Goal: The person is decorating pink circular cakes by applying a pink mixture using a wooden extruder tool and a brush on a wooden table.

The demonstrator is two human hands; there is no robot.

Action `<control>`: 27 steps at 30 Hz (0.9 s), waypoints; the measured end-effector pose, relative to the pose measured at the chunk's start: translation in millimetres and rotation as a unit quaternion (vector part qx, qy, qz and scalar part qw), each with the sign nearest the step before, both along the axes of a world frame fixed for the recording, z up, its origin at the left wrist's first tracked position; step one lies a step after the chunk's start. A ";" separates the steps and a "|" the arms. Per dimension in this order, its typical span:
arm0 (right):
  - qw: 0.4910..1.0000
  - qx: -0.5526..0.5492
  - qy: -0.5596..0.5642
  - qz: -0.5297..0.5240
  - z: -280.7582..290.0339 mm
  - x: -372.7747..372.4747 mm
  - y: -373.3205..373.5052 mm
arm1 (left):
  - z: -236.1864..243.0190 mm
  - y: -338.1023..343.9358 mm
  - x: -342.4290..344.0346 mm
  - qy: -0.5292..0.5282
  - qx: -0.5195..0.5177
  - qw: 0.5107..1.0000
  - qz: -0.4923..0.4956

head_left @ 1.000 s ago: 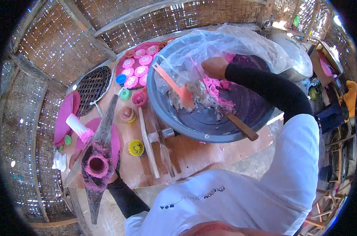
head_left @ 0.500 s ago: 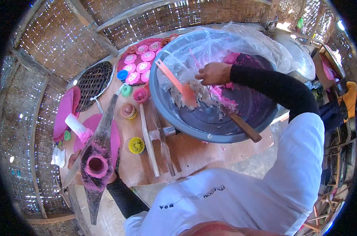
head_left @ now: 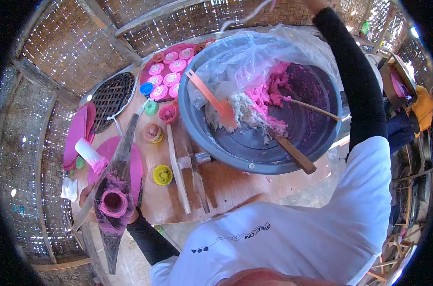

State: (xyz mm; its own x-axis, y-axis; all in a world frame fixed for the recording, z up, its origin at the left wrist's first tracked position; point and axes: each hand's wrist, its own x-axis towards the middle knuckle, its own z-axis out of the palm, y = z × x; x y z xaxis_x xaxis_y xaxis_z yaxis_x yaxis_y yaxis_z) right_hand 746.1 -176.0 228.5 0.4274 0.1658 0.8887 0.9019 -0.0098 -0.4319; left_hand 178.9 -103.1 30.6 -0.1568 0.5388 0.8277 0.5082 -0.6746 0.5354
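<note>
My left hand [head_left: 133,214] grips a worn, pink-smeared wooden tool [head_left: 130,157] with a round ringed opening in its middle; the tool hides much of the hand. My right hand [head_left: 317,5] is at the top edge beyond the large blue-grey basin [head_left: 192,133], near a pale blurred strip [head_left: 245,18]; its fingers are too blurred and cropped to read. The basin holds pink paste [head_left: 269,95], white paste [head_left: 245,109], a salmon spatula [head_left: 223,109], a wooden-handled tool [head_left: 295,155], a thin stick [head_left: 316,107] and crumpled clear plastic [head_left: 309,47].
Left of the basin are a pink board [head_left: 147,76] with several pink discs, a woven tray [head_left: 106,107], small coloured moulds [head_left: 163,175], a white tube with pink paste [head_left: 87,155], wooden sticks [head_left: 180,190] and a metal cylinder [head_left: 202,158] on the wooden table [head_left: 240,190].
My right hand has moved up and right, out of the basin to the far edge. The thin stick now lies across the basin's right side, and more pink paste shows. My left hand barely moves.
</note>
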 end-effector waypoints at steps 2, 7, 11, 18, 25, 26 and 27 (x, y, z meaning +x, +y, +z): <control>0.977 -0.152 -0.004 0.151 -41.4 10.7 19.8 | -0.4 0.7 1.3 -0.005 0.000 1.000 -0.006; 0.936 -0.239 0.032 0.258 -132.6 -4.2 61.2 | 1.2 -0.1 2.4 0.002 0.001 1.000 -0.006; 0.925 -0.331 -0.002 0.185 -161.7 -25.1 74.9 | 1.5 -4.1 0.3 0.005 0.000 1.000 0.000; 0.885 -0.458 -0.024 0.085 -160.5 -22.8 101.0 | -1.3 -6.3 2.3 0.002 -0.008 1.000 -0.011; 0.865 -0.436 -0.248 -0.022 -97.4 -69.5 -7.5 | 0.7 -3.8 -1.6 0.002 -0.012 1.000 -0.010; 0.795 -0.552 -0.252 -0.011 -103.6 -75.5 -26.5 | 0.1 -5.0 -3.1 0.003 -0.015 1.000 -0.006; 0.727 -0.623 -0.287 0.041 -120.5 -72.6 -50.9 | -1.1 -4.6 -2.7 0.001 -0.015 1.000 -0.005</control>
State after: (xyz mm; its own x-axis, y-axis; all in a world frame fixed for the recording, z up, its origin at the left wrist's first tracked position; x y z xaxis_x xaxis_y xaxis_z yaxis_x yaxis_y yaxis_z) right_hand 673.5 -227.0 107.9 -0.0110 0.9984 0.0548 0.9498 -0.0067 0.3127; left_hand 176.2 -107.7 29.4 -0.1500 0.5656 0.8110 0.5021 -0.6630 0.5552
